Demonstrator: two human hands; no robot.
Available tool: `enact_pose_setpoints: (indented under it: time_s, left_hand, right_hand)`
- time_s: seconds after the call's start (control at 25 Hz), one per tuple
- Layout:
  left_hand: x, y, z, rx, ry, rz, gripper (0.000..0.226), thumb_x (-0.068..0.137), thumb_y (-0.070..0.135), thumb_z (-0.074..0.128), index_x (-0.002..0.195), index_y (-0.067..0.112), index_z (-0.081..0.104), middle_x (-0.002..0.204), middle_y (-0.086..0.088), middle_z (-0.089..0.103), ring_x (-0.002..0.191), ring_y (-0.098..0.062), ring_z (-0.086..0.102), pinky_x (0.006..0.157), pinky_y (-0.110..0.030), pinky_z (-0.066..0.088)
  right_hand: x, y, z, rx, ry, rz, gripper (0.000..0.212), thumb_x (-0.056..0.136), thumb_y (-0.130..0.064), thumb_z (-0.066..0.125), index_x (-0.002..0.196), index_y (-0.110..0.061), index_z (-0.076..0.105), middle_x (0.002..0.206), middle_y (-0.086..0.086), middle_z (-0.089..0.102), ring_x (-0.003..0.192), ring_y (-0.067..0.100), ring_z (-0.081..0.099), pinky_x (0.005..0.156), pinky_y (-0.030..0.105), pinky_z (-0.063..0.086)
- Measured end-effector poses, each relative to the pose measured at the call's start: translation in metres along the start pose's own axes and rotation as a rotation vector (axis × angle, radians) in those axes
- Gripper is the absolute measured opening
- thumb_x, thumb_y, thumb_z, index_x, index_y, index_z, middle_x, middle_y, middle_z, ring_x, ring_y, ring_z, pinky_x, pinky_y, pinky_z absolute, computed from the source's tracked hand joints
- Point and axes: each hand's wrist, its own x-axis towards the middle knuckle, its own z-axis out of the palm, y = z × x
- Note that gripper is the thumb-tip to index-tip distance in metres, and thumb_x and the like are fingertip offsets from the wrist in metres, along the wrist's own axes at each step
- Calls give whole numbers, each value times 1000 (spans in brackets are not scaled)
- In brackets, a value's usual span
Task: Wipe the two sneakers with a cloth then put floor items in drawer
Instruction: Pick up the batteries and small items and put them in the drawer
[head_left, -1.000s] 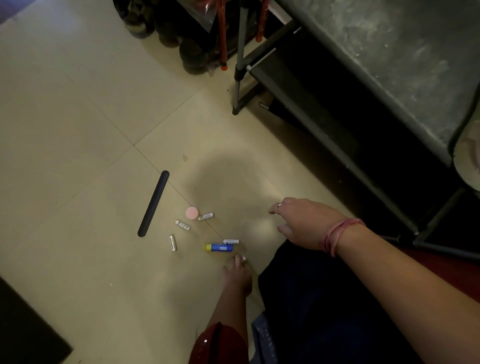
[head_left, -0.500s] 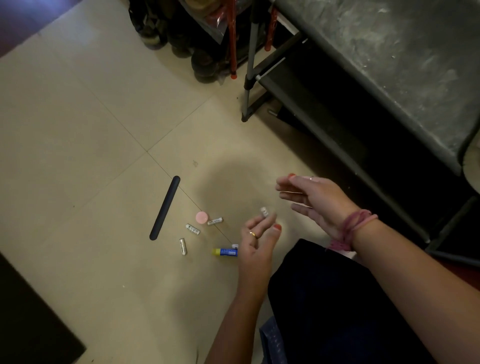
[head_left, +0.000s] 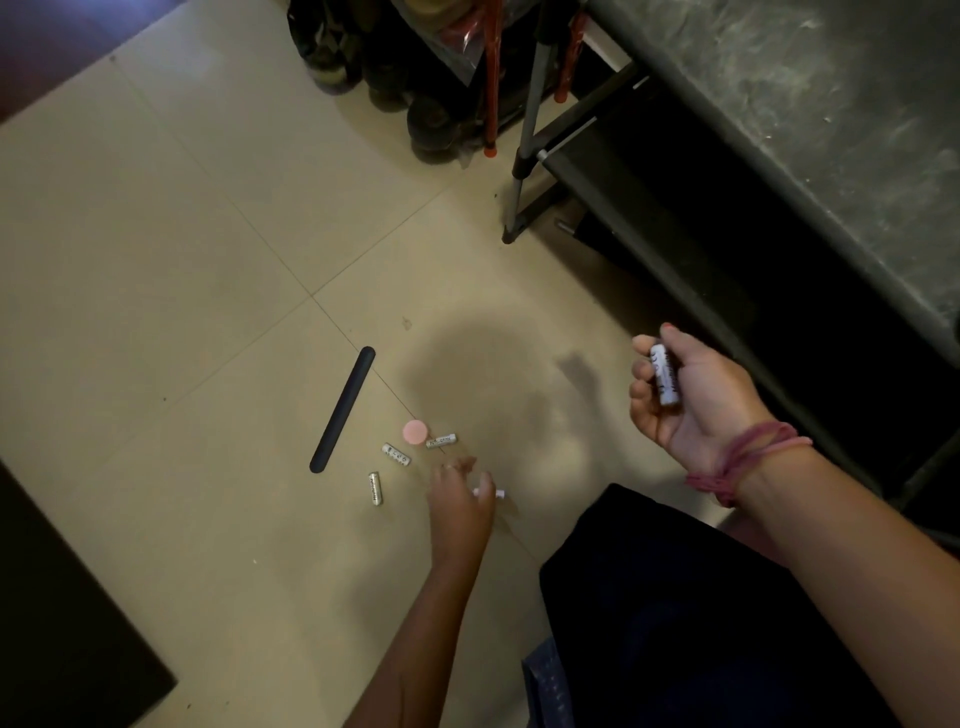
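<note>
My right hand (head_left: 696, 410) is raised palm up over the floor and holds a white battery (head_left: 666, 382). Lower down, my left hand (head_left: 460, 499) is blurred against the tiles, its fingers curled over a small white item (head_left: 497, 492) whose end pokes out. Whether the fingers grip it is unclear. Three white batteries (head_left: 441, 441) (head_left: 396, 453) (head_left: 375, 488) lie loose on the floor beside a pink round cap (head_left: 415, 431). A long black stick (head_left: 343, 410) lies left of them. No sneakers being wiped, cloth or drawer can be made out.
A dark metal rack (head_left: 524, 171) with a grey dusty cover (head_left: 805, 104) stands at the right. Dark shoes (head_left: 332, 47) and red poles (head_left: 491, 78) crowd the far wall. A black mat (head_left: 62, 623) fills the lower left corner. My dark-clothed knee (head_left: 675, 597) is at the bottom.
My left hand lifted a battery from the floor, passed it to my right hand, and has dropped back to the floor. It now covers the blue stick seen earlier.
</note>
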Motion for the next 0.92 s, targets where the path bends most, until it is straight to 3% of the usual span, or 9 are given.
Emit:
enact_pose_setpoints:
  time_s: [0.08, 0.2, 0.44, 0.6, 0.68, 0.76, 0.84, 0.92]
  left_hand:
    - [17, -33, 27, 385, -77, -90, 44, 88, 38, 59, 125, 15, 56, 122, -6, 55, 116, -27, 49, 94, -36, 42]
    - [20, -55, 53, 675, -129, -87, 62, 83, 60, 55, 128, 17, 51, 125, -2, 51, 118, -24, 44, 97, -35, 36]
    - [36, -60, 76, 868, -125, -96, 57, 88, 54, 51, 130, 16, 48, 127, -2, 49, 124, -24, 40, 111, -43, 23]
    - [41, -60, 81, 843, -48, -60, 39, 81, 42, 52, 109, 15, 61, 107, -3, 56, 107, -23, 50, 100, -42, 31]
    - [44, -54, 81, 719, -81, -120, 39, 80, 45, 49, 105, 16, 58, 106, -3, 54, 107, -24, 48, 94, -40, 32]
    - [53, -50, 76, 421, -31, -190, 37, 83, 45, 48, 104, 17, 58, 107, -6, 53, 107, -27, 48, 94, -40, 35]
    - [64, -43, 62, -148, -3, -284, 26, 86, 36, 43, 92, 17, 60, 99, -9, 55, 95, -27, 52, 88, -39, 42]
    - [69, -36, 48, -697, 17, -433, 23, 92, 22, 37, 73, 19, 50, 80, -4, 50, 70, -19, 48, 62, -30, 43]
  right_hand:
    - [-2, -4, 0, 8, 4, -35, 29, 97, -38, 45, 85, -18, 62, 52, -6, 52, 42, 7, 50, 42, 17, 45]
    - [-7, -7, 4, -9, 2, -59, 29, 97, -39, 46, 85, -19, 63, 54, -6, 52, 44, 6, 49, 42, 17, 44]
    - [-11, -7, 22, -35, -76, -88, 28, 96, -40, 47, 87, -20, 64, 56, -7, 52, 46, 7, 48, 43, 19, 43]
    - [-8, -7, 28, -46, -66, -91, 28, 96, -38, 46, 87, -20, 65, 56, -7, 53, 45, 6, 49, 42, 19, 43]
    - [-5, -7, 27, -53, -43, -93, 27, 97, -34, 45, 86, -19, 64, 57, -6, 54, 46, 7, 50, 43, 18, 43]
    - [-3, -7, 27, -37, -34, -94, 25, 97, -28, 43, 84, -18, 61, 57, -3, 55, 47, 8, 50, 43, 18, 45]
    - [-2, -8, 27, -22, -32, -103, 23, 96, -25, 42, 83, -17, 59, 57, -3, 55, 46, 9, 50, 43, 19, 45]
    - [-2, -9, 25, -25, -22, -118, 23, 96, -25, 42, 82, -17, 59, 56, -3, 54, 46, 9, 50, 44, 19, 45]
